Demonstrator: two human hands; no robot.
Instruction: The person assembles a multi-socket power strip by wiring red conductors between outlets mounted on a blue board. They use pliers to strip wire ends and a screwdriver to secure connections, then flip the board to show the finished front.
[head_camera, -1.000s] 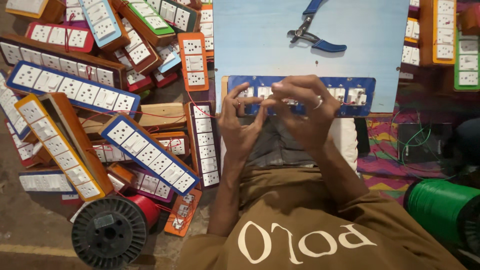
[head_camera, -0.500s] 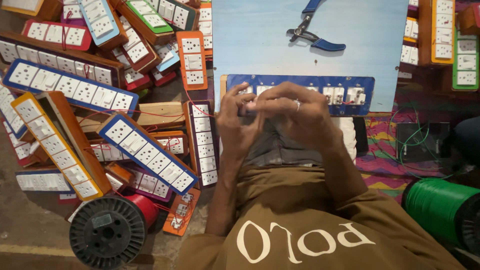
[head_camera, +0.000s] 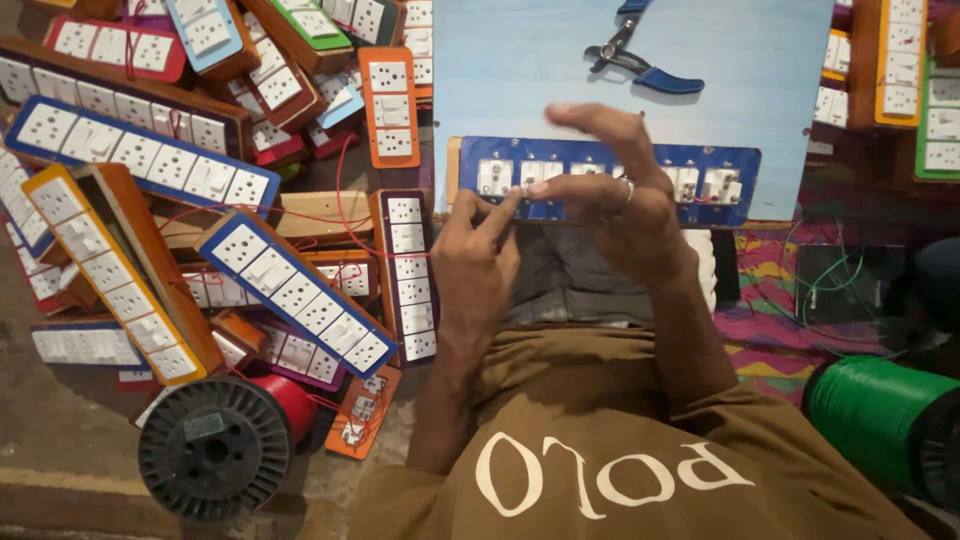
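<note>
A long blue switch panel (head_camera: 735, 185) with white switches and sockets lies at the near edge of a pale blue board (head_camera: 520, 70), just over my lap. My left hand (head_camera: 475, 260) pinches the panel's near edge towards its left end, index finger stretched onto it. My right hand (head_camera: 625, 205), a ring on one finger, hovers over the panel's middle with its fingers spread. One of its fingertips meets my left fingertips. I see nothing held in it. The middle switches are hidden under my hands.
Blue-handled pliers (head_camera: 640, 65) lie on the board beyond the panel. Several wooden switch boards (head_camera: 295, 290) with coloured faces and red wires are heaped at my left. A black spool (head_camera: 215, 450) of red wire sits low left, a green spool (head_camera: 880, 420) low right.
Both hands were curled close together over the panel's middle. Now my right hand has lifted and spread its fingers, and my left hand has slid to the panel's left end.
</note>
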